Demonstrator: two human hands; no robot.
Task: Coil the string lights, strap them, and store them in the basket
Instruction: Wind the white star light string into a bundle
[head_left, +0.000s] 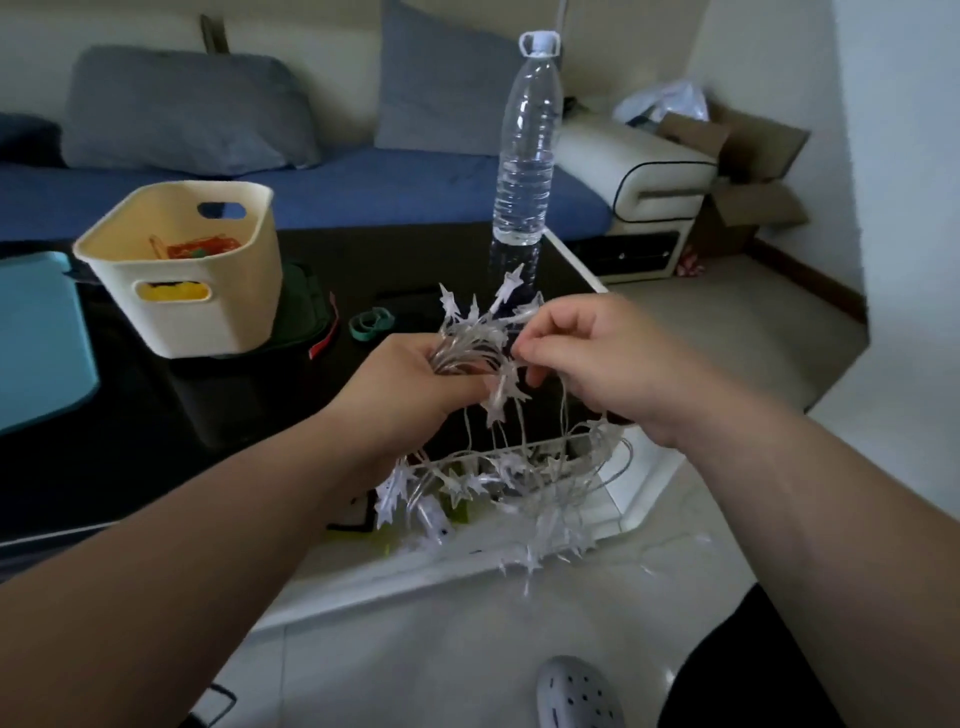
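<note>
- Nearest: grey perforated shoe (579, 693) on the pale tiled floor (441, 649), with a dark trouser leg (737, 670) to its right.
- Both bare forearms reach forward over the front edge of the table (156, 415), which has a black top and a white rim.
- String lights (467, 345): clear wire with white star-shaped bulbs. Part is gathered in loops above the table edge. The rest hangs loose below the hands, over the table's corner toward the floor. None is in the basket.
- Left grip (415, 384): fingers curled round the gathered loops, holding the bundle.
- Right grip (597, 358): just beside the bundle, fingertips pinching a strand of the lights.
- On the table beyond the hands: a green band (370, 321) lying flat, with a red strip (324, 332) left of it.
- Basket (208, 322): cream plastic with cut-out handles, upright on the table to the left, well apart from the lights. Orange and yellow items are inside; I cannot tell what they are.
- A teal flat object (36, 338) lies at the left edge.
- Clear plastic bottle (522, 171): upright on the far side of the table, cap on.
- Behind: blue sofa (363, 192) with grey cushions (176, 109), and a cardboard box (748, 176) far right.
</note>
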